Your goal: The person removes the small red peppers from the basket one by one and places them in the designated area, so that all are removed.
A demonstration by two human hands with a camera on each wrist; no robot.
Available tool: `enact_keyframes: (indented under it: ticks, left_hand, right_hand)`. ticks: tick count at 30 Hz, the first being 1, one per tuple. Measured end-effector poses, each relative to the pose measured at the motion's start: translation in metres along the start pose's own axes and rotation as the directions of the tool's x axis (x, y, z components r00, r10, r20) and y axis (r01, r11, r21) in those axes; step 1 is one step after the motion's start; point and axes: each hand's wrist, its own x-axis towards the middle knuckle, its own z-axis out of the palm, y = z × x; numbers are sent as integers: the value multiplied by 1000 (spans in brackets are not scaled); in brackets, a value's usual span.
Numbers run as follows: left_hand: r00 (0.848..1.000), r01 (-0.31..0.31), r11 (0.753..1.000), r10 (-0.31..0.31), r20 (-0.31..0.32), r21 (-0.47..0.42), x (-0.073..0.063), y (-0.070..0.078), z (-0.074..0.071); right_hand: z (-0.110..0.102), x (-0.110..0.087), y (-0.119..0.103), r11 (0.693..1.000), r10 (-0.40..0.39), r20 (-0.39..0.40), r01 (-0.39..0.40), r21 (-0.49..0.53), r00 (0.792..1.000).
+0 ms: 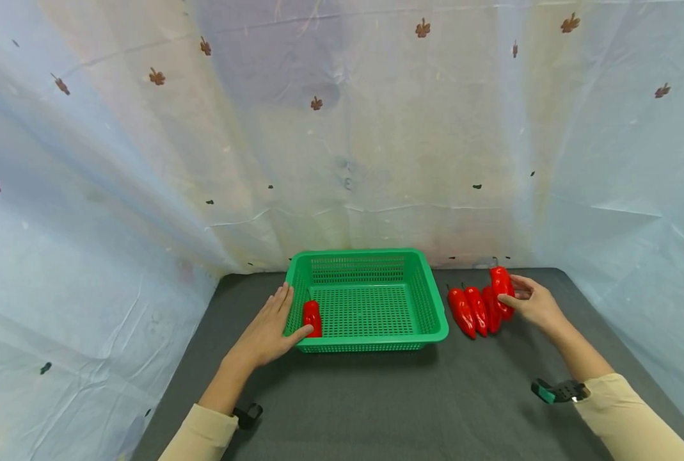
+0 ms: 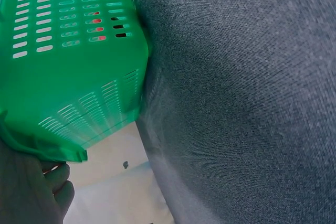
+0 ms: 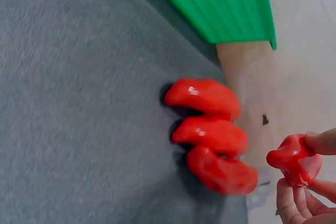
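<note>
My right hand (image 1: 537,306) pinches a red pepper (image 1: 501,289) between thumb and fingers, its stem pointing away from me. In the right wrist view the held pepper (image 3: 297,160) is seen end-on, lifted above the table. Three more red peppers (image 1: 461,312) lie side by side just left of it. My left hand (image 1: 269,330) rests on the left rim of a green plastic basket (image 1: 370,344), fingers straight and thumb over the near corner. Inside the basket, by its left wall, lies one red pepper (image 1: 312,319), close to the left thumb.
The basket stands on a dark grey cloth-covered table (image 1: 342,403), near its back edge. Pale plastic sheeting (image 1: 376,147) with small leaf marks hangs behind the table and along both sides. Dark bands (image 1: 557,390) are on both wrists.
</note>
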Motion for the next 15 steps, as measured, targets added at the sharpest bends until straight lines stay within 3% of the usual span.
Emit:
enact_keyframes:
  ticks: [15]
  left_hand:
    - [1000,10,1000,-10,14,1,0,0,0]
  right_hand:
    - [-2,6,39,997,79,62,-79,-9,995]
